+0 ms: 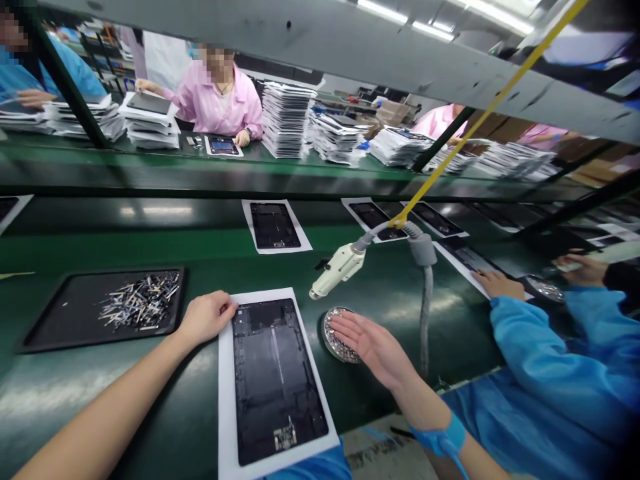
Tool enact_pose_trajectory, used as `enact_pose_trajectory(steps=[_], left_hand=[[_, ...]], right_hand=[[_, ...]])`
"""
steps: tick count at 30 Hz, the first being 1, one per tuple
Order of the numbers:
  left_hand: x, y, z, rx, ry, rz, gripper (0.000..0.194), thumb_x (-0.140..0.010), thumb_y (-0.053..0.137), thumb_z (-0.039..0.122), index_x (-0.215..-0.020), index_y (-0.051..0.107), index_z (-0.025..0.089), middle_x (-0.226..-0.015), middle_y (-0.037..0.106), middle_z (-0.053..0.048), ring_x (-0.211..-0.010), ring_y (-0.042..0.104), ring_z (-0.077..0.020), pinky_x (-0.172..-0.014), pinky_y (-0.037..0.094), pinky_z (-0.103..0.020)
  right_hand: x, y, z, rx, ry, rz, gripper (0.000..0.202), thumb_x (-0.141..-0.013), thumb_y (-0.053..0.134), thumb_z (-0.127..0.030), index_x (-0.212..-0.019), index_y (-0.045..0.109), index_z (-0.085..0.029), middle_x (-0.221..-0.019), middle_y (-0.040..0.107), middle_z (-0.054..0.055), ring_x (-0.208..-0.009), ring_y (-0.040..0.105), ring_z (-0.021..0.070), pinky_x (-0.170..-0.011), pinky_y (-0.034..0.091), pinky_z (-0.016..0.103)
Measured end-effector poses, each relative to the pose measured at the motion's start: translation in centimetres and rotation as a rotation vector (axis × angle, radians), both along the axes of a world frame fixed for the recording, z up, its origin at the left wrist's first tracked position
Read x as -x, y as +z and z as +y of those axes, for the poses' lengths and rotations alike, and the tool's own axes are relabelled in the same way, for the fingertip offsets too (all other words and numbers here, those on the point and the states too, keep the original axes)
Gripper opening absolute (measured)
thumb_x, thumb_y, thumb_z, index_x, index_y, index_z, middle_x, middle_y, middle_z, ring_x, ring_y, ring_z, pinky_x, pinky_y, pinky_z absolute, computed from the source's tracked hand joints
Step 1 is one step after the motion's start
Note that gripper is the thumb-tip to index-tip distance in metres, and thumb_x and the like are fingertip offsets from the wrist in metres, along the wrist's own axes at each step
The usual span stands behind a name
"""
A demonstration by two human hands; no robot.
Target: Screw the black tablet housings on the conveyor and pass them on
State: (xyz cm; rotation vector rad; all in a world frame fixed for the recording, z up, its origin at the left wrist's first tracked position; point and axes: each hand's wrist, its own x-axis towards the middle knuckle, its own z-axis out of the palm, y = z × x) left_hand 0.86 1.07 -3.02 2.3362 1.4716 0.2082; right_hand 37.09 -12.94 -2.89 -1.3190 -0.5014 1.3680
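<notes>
Tablet shell point(277, 380), back open and face-down on a white sheet point(225, 400), centred on the green bench point(200, 260) before the wearer. Left hand point(205, 319) curled loosely, knuckles resting at the sheet's upper-left corner, holding nothing visible. Right hand point(373, 343) flat, fingers spread, hovering over a round dish of small screws point(339, 333) just right of the shell. Hanging electric screwdriver point(337, 270) above the dish, ungripped; fastening seemingly not begun. Black tray of metal parts point(137, 303) left of the shell. Factory line beyond, co-workers, stacked sheets.

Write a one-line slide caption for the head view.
Left hand steadies a dark panel; right hand hovers over a screw dish.
</notes>
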Motion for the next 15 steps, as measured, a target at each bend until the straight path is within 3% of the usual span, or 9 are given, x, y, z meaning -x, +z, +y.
enact_pose_trajectory(steps=[5, 9, 15], left_hand=[[0.0, 0.0, 0.0, 0.009, 0.005, -0.009, 0.032, -0.098, 0.049, 0.037, -0.072, 0.056, 0.020, -0.076, 0.066, -0.002, -0.068, 0.059, -0.0162, -0.063, 0.030, -0.027], [0.0, 0.1, 0.1, 0.002, 0.009, -0.010, 0.031, -0.098, 0.049, 0.037, -0.073, 0.057, 0.020, -0.078, 0.067, -0.002, -0.070, 0.060, -0.0165, -0.063, 0.031, -0.027], [0.1, -0.1, 0.1, 0.013, 0.006, 0.001, 0.030, -0.098, 0.049, 0.036, -0.075, 0.059, 0.020, -0.080, 0.068, -0.002, -0.071, 0.061, -0.0164, -0.063, 0.031, -0.027]], right_hand=[[-0.5, 0.3, 0.5, 0.022, -0.095, 0.051, 0.025, -0.086, 0.076, -0.038, -0.099, 0.073, -0.017, -0.114, 0.079, 0.016, -0.118, 0.073, 0.0299, -0.116, 0.048, 0.049], [0.2, 0.3, 0.6, 0.021, -0.006, 0.078, 0.028, -0.086, 0.076, -0.039, -0.102, 0.073, -0.016, -0.114, 0.079, 0.016, -0.114, 0.074, 0.0300, -0.115, 0.049, 0.051], [0.1, 1.5, -1.3, 0.099, 0.096, 0.008, 0.043, -0.083, 0.079, -0.045, -0.111, 0.072, -0.013, -0.117, 0.077, 0.021, -0.111, 0.075, 0.0324, -0.109, 0.052, 0.053]])
